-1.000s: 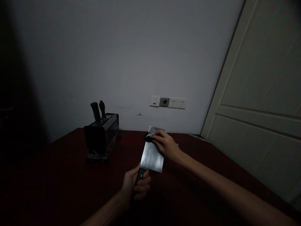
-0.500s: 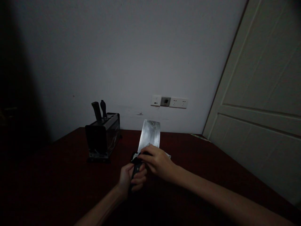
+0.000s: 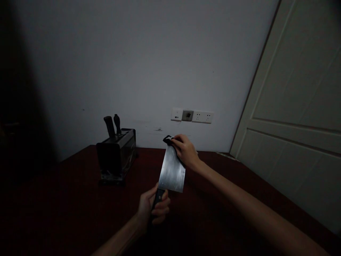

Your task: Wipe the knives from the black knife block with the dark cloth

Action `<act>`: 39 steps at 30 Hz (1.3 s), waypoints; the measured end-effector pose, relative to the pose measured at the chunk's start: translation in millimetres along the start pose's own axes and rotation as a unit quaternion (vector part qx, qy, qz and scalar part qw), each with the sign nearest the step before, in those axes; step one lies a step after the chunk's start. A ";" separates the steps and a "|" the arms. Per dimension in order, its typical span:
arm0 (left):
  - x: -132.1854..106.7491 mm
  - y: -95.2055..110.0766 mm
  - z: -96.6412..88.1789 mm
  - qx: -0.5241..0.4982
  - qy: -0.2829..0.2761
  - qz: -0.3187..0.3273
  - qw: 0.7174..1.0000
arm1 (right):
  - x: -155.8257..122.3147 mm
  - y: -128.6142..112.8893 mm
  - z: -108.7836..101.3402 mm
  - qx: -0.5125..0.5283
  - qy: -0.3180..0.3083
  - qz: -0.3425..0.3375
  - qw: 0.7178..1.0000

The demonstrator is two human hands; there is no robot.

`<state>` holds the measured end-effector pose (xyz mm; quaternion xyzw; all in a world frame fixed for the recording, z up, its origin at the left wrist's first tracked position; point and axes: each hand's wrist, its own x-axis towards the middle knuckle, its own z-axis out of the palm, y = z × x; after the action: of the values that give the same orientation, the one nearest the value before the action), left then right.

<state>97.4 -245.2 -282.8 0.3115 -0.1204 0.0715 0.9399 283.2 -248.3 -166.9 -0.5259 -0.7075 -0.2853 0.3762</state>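
A cleaver (image 3: 172, 172) with a broad metal blade and a black handle is held above the table, its blade pointing away from me. My left hand (image 3: 152, 206) is wrapped round the handle. At the far end of the blade, my right hand (image 3: 188, 151) pinches a dark cloth (image 3: 167, 139) with some white showing, pressed against the metal. The hand and cloth cover part of the blade's far right side.
To the left stands a knife block (image 3: 115, 154) with dark ends and two black handles sticking up. The dark red table (image 3: 213, 199) reaches the wall, which carries sockets (image 3: 202, 116). A pale panelled door (image 3: 293, 117) is on the right.
My right hand has slid the cloth from the handle end of the blade to its far end. The cleaver has come slightly lower and nearer, still in my left hand.
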 end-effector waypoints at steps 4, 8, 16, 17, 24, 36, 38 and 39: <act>0.2 1.2 1.7 -0.003 0.017 0.024 1.000 | -27.7 -26.4 -3.6 0.059 -0.064 -0.054 0.995; 0.0 1.4 4.1 0.003 0.028 0.021 0.999 | -21.4 -14.8 -2.0 0.085 -0.060 -0.039 0.994; 0.0 0.9 -1.4 0.000 0.013 0.031 0.999 | -17.8 -25.9 4.5 0.108 -0.052 -0.023 0.992; 0.1 1.4 -1.8 0.000 0.014 0.036 0.999 | -25.5 -37.8 3.7 0.117 -0.077 -0.044 0.989; 1.2 1.7 0.2 -0.001 0.001 0.023 1.000 | -19.9 -37.7 0.1 0.122 -0.087 -0.039 0.988; 1.2 3.2 6.1 -0.004 0.016 0.019 1.000 | -23.9 3.8 -4.6 0.109 0.024 0.033 0.993; 1.0 3.4 4.4 -0.007 0.023 0.030 0.999 | -44.9 -13.5 -7.0 0.132 -0.005 0.027 0.991; 0.7 3.7 3.6 -0.009 0.028 0.035 0.999 | -54.2 -22.0 -8.4 0.145 -0.023 0.022 0.989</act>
<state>96.7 -244.4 -277.6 0.2963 -0.1051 0.1121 0.9426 272.9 -290.0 -207.6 -0.4878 -0.7381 -0.1594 0.4379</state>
